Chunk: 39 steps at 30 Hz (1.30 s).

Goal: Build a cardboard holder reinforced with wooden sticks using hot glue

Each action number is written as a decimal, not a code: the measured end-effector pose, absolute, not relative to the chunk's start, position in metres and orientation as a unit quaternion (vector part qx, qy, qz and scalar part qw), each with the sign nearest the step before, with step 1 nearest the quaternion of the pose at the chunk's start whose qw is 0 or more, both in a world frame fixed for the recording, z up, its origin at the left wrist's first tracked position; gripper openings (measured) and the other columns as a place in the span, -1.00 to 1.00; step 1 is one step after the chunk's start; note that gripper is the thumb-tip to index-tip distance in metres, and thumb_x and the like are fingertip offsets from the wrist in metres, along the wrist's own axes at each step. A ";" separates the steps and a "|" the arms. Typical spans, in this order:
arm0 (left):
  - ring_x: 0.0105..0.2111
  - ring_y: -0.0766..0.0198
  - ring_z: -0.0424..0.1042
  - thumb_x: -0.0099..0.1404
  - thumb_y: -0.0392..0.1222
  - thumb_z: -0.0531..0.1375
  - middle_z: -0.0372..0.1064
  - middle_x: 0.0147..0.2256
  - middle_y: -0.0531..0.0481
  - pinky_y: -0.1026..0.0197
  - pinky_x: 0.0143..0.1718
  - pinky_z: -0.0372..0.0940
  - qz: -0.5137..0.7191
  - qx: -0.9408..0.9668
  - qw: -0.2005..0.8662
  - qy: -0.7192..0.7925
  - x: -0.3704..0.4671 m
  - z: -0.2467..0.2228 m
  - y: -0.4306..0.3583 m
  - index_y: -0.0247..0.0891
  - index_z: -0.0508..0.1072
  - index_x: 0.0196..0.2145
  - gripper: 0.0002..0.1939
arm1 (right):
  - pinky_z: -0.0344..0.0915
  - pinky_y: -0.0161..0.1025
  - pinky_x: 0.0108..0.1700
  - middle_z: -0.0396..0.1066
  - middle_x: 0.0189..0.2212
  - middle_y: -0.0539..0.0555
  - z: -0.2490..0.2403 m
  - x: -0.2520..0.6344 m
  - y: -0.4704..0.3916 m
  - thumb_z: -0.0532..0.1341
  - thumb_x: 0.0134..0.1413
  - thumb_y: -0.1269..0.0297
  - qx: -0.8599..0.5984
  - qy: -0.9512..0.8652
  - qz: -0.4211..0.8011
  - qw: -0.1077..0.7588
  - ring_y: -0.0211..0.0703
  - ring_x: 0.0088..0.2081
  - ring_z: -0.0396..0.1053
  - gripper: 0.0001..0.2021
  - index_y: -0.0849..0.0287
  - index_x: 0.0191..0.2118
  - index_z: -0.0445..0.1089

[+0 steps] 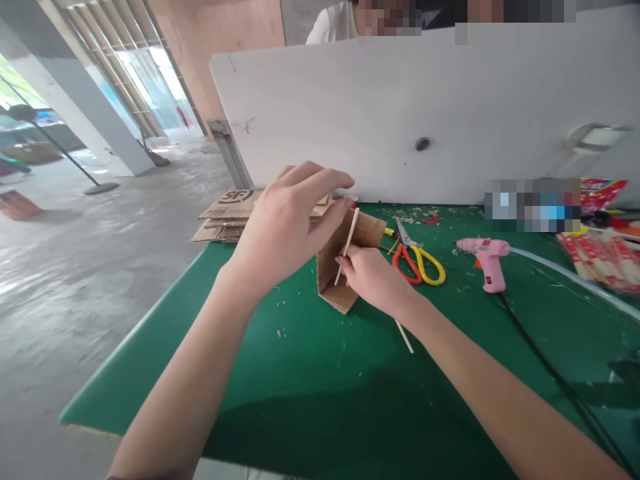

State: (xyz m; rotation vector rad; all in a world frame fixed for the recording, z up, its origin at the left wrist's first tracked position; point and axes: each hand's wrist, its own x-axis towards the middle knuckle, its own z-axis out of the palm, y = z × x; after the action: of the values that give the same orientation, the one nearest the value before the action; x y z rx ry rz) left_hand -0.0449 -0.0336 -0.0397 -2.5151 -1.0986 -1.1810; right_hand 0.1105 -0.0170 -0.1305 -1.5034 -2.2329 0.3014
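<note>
Two letters, "SF" (236, 197), mark stacked cardboard (223, 223) beside your left hand (287, 217), fingers apart; your right hand (377, 277) pinches a stick (352, 227).

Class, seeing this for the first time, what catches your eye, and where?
Mid-picture, the right hand holds a thin stick by folded cardboard; the left hand curves open nearby. To their right, red-and-yellow scissors and a pink glue gun rest on the green table.
</note>
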 end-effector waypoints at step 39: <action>-0.11 0.16 0.35 0.30 -0.30 0.03 0.42 -0.14 -0.03 0.08 -0.07 0.26 -0.283 -0.877 0.087 -0.378 -0.041 -0.057 -0.016 -0.19 0.45 -0.14 -0.75 | 0.30 -0.20 -0.36 0.50 -0.29 0.25 -0.149 0.101 -0.008 -0.06 0.29 0.31 -0.558 -0.810 0.065 0.168 0.01 -0.30 0.49 -0.75 0.27 -0.14 0.31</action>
State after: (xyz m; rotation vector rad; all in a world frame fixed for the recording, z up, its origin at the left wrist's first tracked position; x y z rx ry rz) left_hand -0.0414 -0.0160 -0.0566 -2.6131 -1.1259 -0.8424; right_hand 0.1015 -0.0077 -0.1488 -1.5863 -2.3054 0.1853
